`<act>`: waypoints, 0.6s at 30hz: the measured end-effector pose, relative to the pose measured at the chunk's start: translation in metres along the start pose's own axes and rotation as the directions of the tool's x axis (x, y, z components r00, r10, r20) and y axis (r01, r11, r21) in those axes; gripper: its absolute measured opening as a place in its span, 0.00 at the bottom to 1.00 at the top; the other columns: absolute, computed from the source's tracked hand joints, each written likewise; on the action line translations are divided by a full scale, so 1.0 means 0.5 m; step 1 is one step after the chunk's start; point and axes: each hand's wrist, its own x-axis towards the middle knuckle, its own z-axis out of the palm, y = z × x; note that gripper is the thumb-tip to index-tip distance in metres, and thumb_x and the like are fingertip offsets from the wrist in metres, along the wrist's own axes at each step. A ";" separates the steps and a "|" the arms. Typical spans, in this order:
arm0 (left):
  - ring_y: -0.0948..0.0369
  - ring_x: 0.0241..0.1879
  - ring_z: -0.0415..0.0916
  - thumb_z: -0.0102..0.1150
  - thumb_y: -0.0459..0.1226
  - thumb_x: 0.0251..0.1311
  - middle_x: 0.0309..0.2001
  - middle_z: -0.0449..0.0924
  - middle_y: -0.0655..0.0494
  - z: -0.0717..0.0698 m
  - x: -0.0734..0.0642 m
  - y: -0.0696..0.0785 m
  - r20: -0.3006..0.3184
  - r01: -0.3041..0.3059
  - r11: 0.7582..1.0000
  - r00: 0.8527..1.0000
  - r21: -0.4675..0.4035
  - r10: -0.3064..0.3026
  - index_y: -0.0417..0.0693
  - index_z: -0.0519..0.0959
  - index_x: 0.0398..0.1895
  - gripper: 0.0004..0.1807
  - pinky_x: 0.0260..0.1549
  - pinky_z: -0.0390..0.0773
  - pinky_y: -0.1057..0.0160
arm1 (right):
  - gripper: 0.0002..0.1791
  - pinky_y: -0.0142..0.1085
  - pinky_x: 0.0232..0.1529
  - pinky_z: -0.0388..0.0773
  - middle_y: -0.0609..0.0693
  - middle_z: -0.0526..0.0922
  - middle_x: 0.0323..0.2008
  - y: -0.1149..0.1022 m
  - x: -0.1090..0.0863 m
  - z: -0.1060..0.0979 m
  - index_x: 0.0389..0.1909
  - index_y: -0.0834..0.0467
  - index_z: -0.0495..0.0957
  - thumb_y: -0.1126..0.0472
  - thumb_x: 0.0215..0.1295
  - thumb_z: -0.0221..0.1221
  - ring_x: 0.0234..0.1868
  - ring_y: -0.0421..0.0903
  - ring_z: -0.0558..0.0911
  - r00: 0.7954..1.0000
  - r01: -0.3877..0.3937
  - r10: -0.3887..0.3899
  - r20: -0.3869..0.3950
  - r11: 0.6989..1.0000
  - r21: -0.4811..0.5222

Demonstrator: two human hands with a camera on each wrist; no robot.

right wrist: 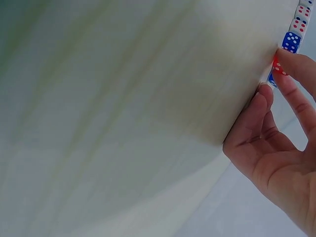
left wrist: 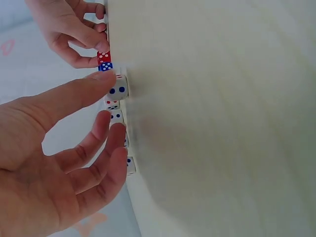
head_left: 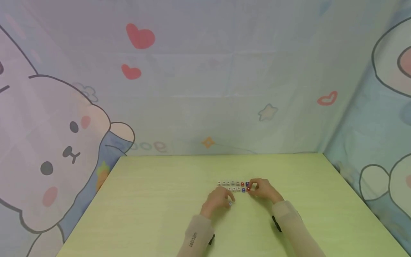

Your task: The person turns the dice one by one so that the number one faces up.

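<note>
Pinching a white die (left wrist: 118, 87), left hand (left wrist: 54, 163); head view hides it

Beige sleeves (head_left: 199, 235), black wrist straps (head_left: 276, 224)
</note>
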 end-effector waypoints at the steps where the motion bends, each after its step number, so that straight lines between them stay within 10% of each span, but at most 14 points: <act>1: 0.59 0.37 0.75 0.66 0.29 0.37 0.38 0.80 0.55 0.001 0.001 0.001 0.008 -0.009 1.000 1.000 0.017 0.009 0.54 0.83 0.28 0.13 0.34 0.74 0.63 | 0.07 0.31 0.18 0.66 0.49 0.77 0.23 -0.002 0.000 0.000 0.28 0.51 0.75 0.53 0.51 0.62 0.17 0.40 0.70 1.000 -0.005 0.005 -0.004 1.000 -0.006; 18: 0.54 0.41 0.75 0.51 0.20 0.42 0.43 0.79 0.52 -0.025 -0.019 -0.031 -0.073 0.017 0.998 0.997 0.064 -0.013 0.49 0.82 0.24 0.16 0.38 0.75 0.57 | 0.05 0.31 0.18 0.63 0.48 0.73 0.17 -0.032 -0.010 -0.001 0.32 0.56 0.75 0.62 0.54 0.60 0.16 0.39 0.66 0.993 -0.114 0.113 -0.018 0.992 -0.051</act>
